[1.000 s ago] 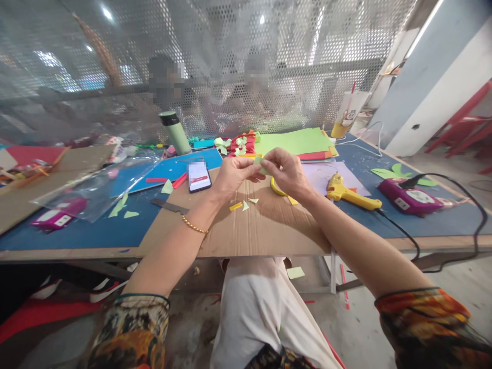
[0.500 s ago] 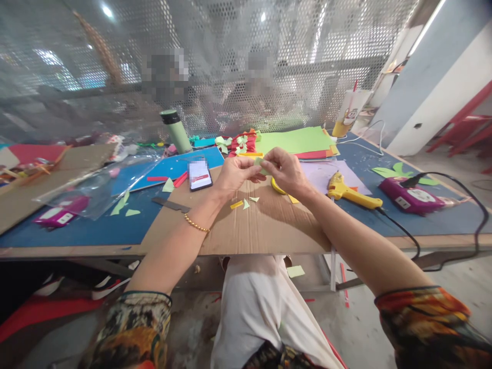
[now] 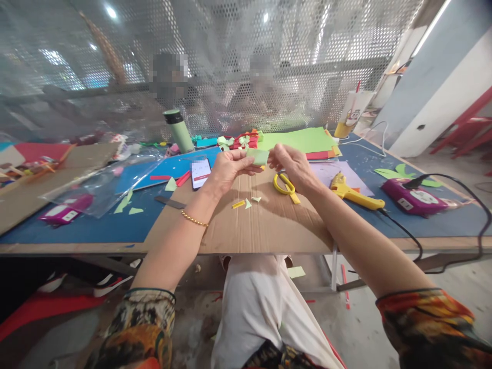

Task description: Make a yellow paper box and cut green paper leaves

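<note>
My left hand and my right hand hold a small light green paper piece between their fingertips, stretched out above the brown cardboard sheet. Yellow-handled scissors lie on the cardboard just under my right hand. Small green and yellow paper scraps lie on the cardboard below my hands. A phone rests at the cardboard's far left corner, close to my left hand.
A yellow glue gun and a purple device with black cords lie at the right. A green bottle, stacked coloured paper, a drink cup stand further back. Two people sit behind the mesh screen. A plastic bag lies left.
My hands have drawn slightly apart, and the green paper piece now shows wider between them. The scissors are more uncovered under my right hand.
</note>
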Demonstrator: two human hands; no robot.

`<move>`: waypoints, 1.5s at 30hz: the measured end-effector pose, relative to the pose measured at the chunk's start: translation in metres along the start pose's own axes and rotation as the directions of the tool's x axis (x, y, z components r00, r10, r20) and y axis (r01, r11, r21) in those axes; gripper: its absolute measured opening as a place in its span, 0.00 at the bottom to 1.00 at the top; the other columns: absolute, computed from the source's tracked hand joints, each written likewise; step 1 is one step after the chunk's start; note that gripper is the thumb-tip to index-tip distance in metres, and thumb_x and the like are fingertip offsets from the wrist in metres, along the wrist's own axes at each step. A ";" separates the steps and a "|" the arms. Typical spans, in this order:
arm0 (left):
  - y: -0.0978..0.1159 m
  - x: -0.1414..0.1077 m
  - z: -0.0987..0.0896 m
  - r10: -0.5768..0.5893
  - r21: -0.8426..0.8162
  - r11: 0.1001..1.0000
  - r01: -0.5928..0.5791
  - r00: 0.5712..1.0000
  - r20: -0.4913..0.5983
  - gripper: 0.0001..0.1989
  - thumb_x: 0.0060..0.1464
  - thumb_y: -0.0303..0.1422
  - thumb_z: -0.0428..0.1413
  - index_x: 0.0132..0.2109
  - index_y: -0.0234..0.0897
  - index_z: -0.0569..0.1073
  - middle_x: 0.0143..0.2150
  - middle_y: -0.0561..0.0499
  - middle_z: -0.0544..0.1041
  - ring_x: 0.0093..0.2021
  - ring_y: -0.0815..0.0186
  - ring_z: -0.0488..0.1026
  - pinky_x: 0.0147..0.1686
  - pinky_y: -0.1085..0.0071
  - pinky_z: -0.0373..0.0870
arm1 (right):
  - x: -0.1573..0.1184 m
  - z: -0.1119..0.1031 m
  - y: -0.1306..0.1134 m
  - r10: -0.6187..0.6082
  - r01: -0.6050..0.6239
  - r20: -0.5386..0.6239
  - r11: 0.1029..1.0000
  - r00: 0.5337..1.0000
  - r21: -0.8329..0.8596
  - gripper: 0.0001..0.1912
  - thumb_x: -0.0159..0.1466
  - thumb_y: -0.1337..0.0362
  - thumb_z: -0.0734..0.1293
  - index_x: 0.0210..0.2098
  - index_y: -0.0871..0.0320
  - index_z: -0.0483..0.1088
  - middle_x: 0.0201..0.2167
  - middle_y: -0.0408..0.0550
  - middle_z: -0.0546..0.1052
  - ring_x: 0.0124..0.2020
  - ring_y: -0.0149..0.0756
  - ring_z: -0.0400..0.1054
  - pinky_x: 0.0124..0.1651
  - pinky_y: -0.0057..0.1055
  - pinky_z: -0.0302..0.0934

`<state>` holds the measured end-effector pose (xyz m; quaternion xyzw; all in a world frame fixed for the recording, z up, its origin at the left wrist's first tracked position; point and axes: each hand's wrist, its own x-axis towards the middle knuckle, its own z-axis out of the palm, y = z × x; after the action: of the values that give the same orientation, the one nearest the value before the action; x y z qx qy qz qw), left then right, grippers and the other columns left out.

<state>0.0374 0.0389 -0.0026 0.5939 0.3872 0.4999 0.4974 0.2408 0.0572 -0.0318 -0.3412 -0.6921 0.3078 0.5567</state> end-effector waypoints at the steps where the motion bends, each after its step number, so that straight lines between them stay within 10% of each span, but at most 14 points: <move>1: -0.001 0.000 0.000 0.004 0.002 1.000 -0.004 1.000 -0.001 0.13 0.54 0.38 0.75 0.36 0.33 0.83 0.34 0.46 0.88 0.34 0.64 0.86 0.38 0.70 0.80 | -0.001 0.002 0.000 0.007 -0.007 0.047 1.000 0.999 0.010 0.41 0.59 0.20 0.68 0.32 0.55 0.73 0.29 0.45 0.75 0.31 0.33 0.68 0.35 0.33 0.60; 22: -0.013 -0.002 0.009 -0.010 -0.095 0.995 0.011 1.000 0.008 0.04 0.61 0.25 0.68 0.36 0.31 0.83 0.32 0.47 0.87 0.32 0.65 0.86 0.36 0.73 0.79 | -0.001 0.013 0.007 0.094 -0.098 0.047 0.990 0.995 0.106 0.25 0.57 0.51 0.82 0.24 0.54 0.64 0.19 0.37 0.68 0.22 0.28 0.66 0.26 0.27 0.55; 36: -0.007 -0.003 0.002 -0.117 0.106 0.989 0.098 0.976 0.184 0.10 0.63 0.25 0.68 0.33 0.30 0.80 0.27 0.47 0.84 0.27 0.67 0.84 0.32 0.74 0.78 | -0.005 -0.002 -0.007 0.065 -0.014 0.270 0.982 0.961 -0.187 0.32 0.70 0.39 0.71 0.22 0.55 0.64 0.17 0.42 0.70 0.20 0.26 0.60 0.25 0.29 0.49; 45: -0.014 -0.006 0.018 -0.094 0.115 0.990 0.087 0.994 0.056 0.15 0.66 0.19 0.64 0.29 0.31 0.75 0.20 0.55 0.76 0.19 0.73 0.76 0.26 0.78 0.71 | -0.004 -0.003 -0.001 0.115 -0.056 0.335 0.982 0.935 -0.181 0.39 0.60 0.26 0.71 0.18 0.54 0.63 0.14 0.42 0.66 0.18 0.26 0.55 0.22 0.29 0.45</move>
<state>0.0541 0.0326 -0.0172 0.6178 0.4257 0.4359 0.4970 0.2446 0.0538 -0.0329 -0.3579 -0.7865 0.3271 0.3825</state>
